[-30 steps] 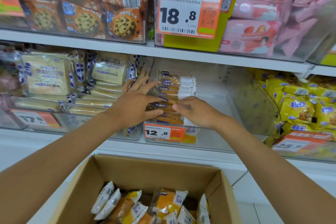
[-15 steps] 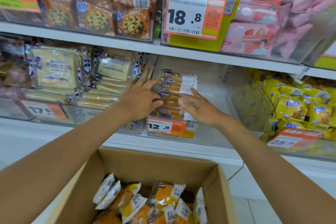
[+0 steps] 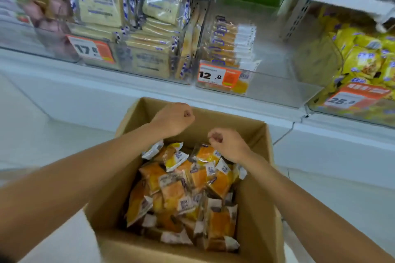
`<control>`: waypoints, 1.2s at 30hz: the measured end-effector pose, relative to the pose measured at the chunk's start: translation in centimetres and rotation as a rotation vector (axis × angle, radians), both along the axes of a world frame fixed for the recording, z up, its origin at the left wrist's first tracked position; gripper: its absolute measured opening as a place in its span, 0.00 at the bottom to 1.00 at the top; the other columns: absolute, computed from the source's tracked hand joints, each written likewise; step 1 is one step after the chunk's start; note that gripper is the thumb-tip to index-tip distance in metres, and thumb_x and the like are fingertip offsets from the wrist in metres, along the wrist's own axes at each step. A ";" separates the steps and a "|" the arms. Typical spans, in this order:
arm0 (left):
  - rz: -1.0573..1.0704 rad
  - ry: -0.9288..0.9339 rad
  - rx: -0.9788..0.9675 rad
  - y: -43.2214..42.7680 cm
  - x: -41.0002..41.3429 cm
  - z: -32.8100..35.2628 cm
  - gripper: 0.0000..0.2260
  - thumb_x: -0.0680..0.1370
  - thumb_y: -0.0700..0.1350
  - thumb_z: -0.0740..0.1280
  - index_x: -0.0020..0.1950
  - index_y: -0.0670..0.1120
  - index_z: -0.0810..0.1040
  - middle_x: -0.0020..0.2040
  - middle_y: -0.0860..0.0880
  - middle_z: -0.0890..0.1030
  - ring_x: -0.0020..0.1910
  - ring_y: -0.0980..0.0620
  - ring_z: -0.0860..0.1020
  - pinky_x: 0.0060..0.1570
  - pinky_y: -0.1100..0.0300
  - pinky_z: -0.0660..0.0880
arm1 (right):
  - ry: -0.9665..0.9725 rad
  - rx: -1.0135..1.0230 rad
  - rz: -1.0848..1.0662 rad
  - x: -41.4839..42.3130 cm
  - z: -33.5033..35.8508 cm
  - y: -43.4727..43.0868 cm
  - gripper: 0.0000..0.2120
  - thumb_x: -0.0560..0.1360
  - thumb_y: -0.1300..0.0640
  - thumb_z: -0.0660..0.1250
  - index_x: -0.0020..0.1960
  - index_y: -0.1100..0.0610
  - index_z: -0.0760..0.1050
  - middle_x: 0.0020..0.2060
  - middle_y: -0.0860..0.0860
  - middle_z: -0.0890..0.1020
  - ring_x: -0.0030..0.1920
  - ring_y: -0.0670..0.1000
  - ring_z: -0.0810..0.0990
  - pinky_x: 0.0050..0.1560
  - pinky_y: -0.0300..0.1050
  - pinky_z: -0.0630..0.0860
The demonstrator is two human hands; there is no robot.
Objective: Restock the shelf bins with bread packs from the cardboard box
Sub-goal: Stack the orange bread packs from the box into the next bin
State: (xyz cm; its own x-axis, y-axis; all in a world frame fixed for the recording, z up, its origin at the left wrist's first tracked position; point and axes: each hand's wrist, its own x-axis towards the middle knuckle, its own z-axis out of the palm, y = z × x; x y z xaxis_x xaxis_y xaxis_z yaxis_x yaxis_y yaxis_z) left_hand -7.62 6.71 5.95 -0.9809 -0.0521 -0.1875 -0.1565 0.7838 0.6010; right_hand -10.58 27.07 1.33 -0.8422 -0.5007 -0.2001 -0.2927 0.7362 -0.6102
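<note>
Matt cardboard box (image 3: 259, 203), glossy plastic bread packs (image 3: 171, 190)

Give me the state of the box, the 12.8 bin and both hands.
cardboard box: open, loosely full of bread packs.
12.8 bin: part filled, one stack of packs at its left side.
left hand: curled, empty, over the box.
right hand: curled just above the packs; grip unclear.
</note>
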 end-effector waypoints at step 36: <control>0.684 -0.552 1.138 -1.7 5.3 -16.5 0.13 0.75 0.41 0.71 0.58 0.43 0.76 0.54 0.42 0.84 0.52 0.46 0.83 0.55 0.49 0.80 | -1.040 -0.486 -0.310 -1.0 -13.4 0.4 0.25 0.75 0.43 0.65 0.68 0.55 0.72 0.61 0.52 0.80 0.63 0.53 0.78 0.66 0.51 0.73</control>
State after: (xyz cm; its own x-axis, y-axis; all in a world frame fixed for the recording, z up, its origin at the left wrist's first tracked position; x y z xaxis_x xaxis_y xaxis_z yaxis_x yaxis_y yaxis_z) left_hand -2.34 4.97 -10.57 -0.6146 -0.0405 -0.7878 -0.7143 -0.3950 0.5777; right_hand -11.59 27.52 -12.06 -0.4862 -0.5168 -0.7047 0.6583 0.3138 -0.6843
